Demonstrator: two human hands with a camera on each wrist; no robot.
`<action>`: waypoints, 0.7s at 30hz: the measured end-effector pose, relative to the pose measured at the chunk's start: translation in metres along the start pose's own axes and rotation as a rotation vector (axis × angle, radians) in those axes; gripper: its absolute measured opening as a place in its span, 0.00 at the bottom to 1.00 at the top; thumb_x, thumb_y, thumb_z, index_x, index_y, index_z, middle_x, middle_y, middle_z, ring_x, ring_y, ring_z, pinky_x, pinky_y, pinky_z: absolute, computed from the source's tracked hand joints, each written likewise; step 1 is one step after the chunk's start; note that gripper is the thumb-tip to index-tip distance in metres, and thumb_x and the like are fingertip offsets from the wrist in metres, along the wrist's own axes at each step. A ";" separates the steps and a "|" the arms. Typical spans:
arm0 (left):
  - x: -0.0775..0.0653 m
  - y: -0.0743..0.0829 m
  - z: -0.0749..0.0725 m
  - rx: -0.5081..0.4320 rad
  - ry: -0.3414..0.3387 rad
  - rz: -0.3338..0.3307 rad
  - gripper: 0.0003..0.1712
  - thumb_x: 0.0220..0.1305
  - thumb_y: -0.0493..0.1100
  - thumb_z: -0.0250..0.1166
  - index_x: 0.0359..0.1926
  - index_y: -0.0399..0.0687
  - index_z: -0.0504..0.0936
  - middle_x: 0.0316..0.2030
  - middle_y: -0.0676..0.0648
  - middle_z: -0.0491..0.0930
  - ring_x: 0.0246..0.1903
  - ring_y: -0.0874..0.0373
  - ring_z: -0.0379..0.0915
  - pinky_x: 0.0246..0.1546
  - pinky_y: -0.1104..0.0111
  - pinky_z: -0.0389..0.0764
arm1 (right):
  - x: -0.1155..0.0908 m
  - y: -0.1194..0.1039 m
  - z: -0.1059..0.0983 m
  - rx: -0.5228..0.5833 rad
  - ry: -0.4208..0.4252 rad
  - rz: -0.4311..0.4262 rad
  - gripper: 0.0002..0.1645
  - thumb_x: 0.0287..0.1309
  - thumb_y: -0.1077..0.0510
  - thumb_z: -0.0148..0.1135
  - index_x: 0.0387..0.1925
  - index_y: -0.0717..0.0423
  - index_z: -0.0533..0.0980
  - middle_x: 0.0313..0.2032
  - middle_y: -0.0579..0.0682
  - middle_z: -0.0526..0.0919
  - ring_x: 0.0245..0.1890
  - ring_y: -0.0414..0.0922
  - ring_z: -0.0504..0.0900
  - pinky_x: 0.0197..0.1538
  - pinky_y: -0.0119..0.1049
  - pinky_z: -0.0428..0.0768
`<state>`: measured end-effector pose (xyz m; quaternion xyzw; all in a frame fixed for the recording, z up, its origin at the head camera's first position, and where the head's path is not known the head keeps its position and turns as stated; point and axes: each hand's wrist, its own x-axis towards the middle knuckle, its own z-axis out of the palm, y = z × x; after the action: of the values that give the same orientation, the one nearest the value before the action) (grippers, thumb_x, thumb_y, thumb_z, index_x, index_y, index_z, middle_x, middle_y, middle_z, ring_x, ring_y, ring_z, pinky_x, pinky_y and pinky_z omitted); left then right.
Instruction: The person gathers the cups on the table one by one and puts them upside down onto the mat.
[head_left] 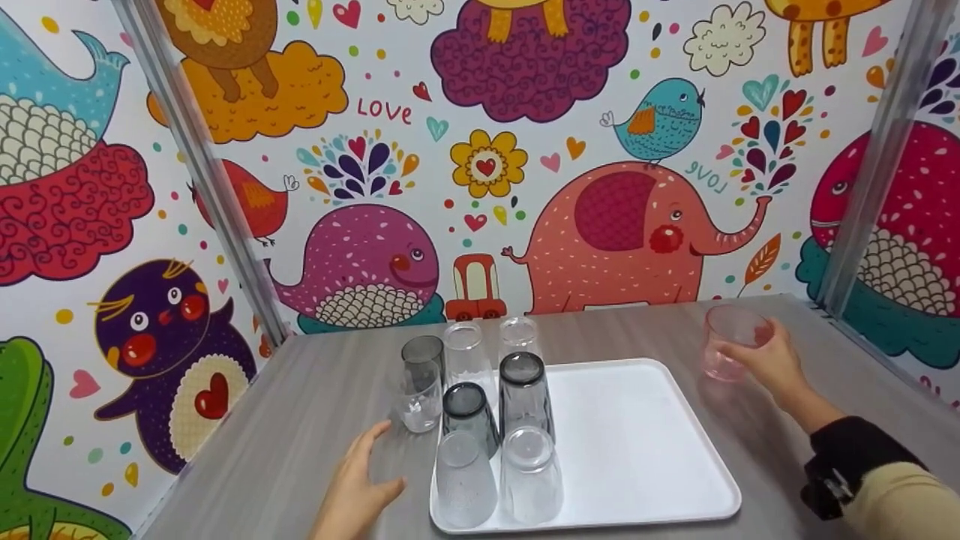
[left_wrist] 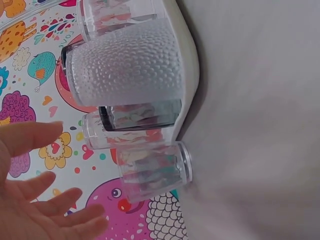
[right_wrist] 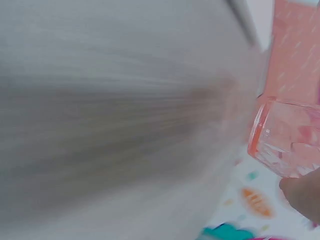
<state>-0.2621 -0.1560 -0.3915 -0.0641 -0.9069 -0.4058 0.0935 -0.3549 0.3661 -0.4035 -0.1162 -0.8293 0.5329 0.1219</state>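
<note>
At the right, my right hand grips a pink clear glass around its side, mouth up. Whether its base touches the table is hard to tell. My left hand is apart from everything, fingers spread, just left of the tray. Nearest to it are an upright clear glass beside the tray and a bumpy clear glass upside down at the tray's front left corner. Next to that one stands another upturned clear glass. Behind them are two upturned grey glasses, a shorter one and a taller one.
Two upturned clear glasses, left and right, stand at the back of the group. A grey glass is partly hidden behind the upright clear one. A cartoon-printed wall closes off the wood-grain table's far side.
</note>
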 end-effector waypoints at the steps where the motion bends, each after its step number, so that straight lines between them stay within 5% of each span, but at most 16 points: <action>1: 0.000 0.002 0.001 -0.003 0.002 0.002 0.42 0.40 0.30 0.70 0.60 0.35 0.65 0.59 0.30 0.64 0.59 0.34 0.58 0.56 0.44 0.63 | -0.003 -0.006 0.000 0.003 -0.018 -0.031 0.67 0.47 0.37 0.63 0.68 0.61 0.30 0.67 0.70 0.41 0.65 0.65 0.47 0.60 0.59 0.60; 12: -0.010 0.035 0.021 -0.082 0.052 0.248 0.40 0.42 0.33 0.69 0.60 0.38 0.66 0.58 0.34 0.66 0.58 0.37 0.62 0.55 0.45 0.65 | -0.065 -0.073 0.020 0.124 -0.199 -0.190 0.57 0.53 0.46 0.62 0.69 0.60 0.36 0.67 0.63 0.51 0.65 0.60 0.54 0.59 0.52 0.65; 21: -0.015 0.067 0.057 -0.156 -0.086 0.353 0.42 0.48 0.49 0.70 0.61 0.41 0.63 0.57 0.40 0.69 0.52 0.43 0.68 0.50 0.50 0.71 | -0.123 -0.109 0.056 0.312 -0.367 -0.234 0.47 0.53 0.60 0.63 0.67 0.60 0.47 0.64 0.60 0.60 0.62 0.53 0.64 0.52 0.31 0.74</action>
<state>-0.2411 -0.0696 -0.3838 -0.2463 -0.8506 -0.4489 0.1192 -0.2641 0.2339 -0.3363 0.0991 -0.7530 0.6489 0.0468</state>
